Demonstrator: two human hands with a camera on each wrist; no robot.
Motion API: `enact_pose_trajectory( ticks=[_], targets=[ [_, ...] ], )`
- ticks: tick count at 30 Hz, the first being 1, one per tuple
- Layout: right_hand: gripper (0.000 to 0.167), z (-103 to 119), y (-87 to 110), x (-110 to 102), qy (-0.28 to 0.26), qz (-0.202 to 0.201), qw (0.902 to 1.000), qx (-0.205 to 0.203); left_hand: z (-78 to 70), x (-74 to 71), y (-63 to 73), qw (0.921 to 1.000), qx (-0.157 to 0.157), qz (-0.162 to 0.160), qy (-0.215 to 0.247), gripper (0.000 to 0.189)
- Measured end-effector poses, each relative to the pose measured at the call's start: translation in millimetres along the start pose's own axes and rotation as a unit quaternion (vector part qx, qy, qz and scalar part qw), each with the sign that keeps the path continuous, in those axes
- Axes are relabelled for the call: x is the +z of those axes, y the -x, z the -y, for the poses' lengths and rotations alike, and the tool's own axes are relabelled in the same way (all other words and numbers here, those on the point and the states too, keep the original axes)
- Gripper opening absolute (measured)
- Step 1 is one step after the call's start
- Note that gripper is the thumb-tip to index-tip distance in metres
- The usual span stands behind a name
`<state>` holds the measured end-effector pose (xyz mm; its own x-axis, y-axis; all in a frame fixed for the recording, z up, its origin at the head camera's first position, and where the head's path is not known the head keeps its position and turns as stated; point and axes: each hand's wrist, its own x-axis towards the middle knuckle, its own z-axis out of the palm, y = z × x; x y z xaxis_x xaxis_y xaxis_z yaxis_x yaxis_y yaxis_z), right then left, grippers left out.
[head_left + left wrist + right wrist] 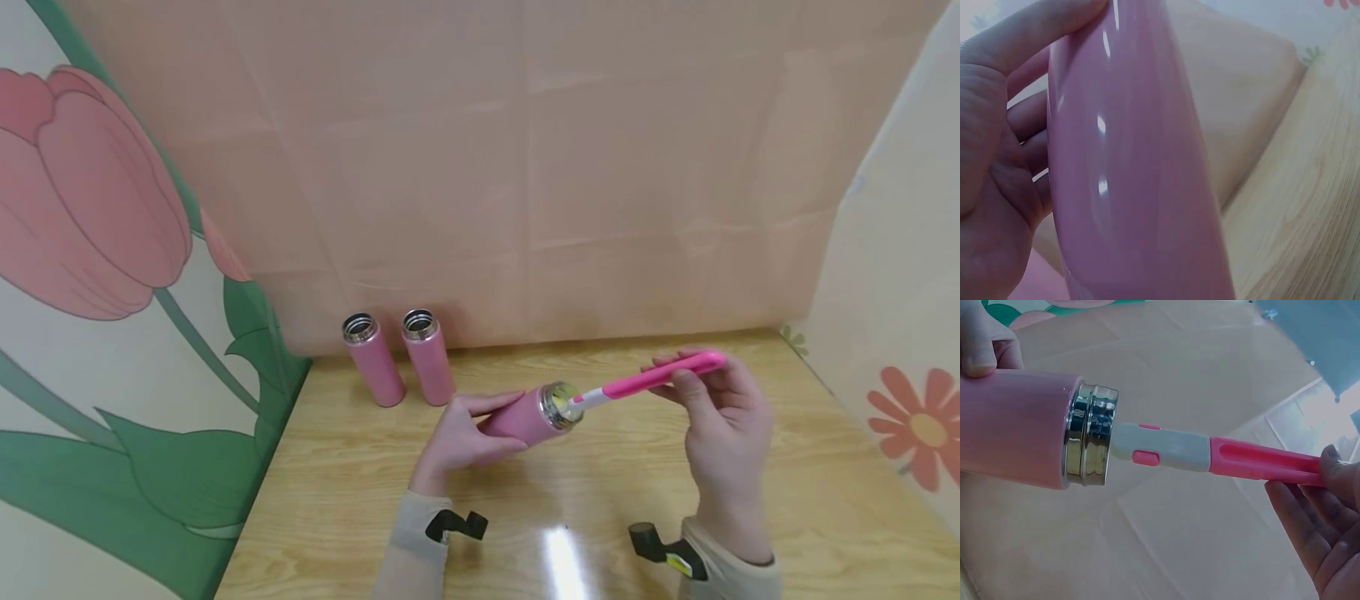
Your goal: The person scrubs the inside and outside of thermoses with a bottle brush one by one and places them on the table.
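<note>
My left hand (pixel 457 437) grips a pink thermos bottle (pixel 521 419) round its body, tilted with its mouth toward the right. In the left wrist view the glossy bottle (pixel 1129 156) fills the middle, thumb and fingers around it. My right hand (pixel 727 425) pinches the pink handle of a bottle brush (pixel 652 382) between thumb and fingers. Its white neck enters the bottle's metal-threaded mouth, and something yellowish shows just inside. In the right wrist view the brush (pixel 1179 450) lies in line with the bottle (pixel 1016 428); its head is hidden inside.
Two more pink thermos bottles, one at the left (pixel 375 358) and one beside it (pixel 429 357), stand lidless at the back left of the wooden table (pixel 337 517). Behind them hangs a peach cloth (pixel 525 208). Flower-patterned walls border both sides.
</note>
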<state>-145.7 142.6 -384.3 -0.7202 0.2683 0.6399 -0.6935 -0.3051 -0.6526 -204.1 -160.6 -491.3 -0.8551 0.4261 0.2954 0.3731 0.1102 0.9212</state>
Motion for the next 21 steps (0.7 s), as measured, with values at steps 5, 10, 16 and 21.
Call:
enact_pose_trajectory(
  ticks=[5,10,16,21],
  targets=[
    [0.018,0.9,-0.2,0.9,0.006,-0.015,0.9997,-0.017,2.2,-2.5,0.4,0.9997,0.008,0.020,0.008,0.065],
    [0.018,2.8,-0.6,0.3,0.006,-0.040,0.9989,-0.025,3.9,-2.3,0.0,0.9995,0.000,0.031,0.012,0.066],
    [0.019,7.0,-0.6,-2.1,0.006,-0.061,0.9978,-0.026,3.9,-3.3,0.9,0.9991,-0.002,0.038,0.017,0.066],
    [0.020,10.1,-1.2,-5.4,0.013,-0.078,0.9965,-0.027,4.4,-5.4,2.4,0.9995,0.009,0.028,0.009,0.066]
  ],
)
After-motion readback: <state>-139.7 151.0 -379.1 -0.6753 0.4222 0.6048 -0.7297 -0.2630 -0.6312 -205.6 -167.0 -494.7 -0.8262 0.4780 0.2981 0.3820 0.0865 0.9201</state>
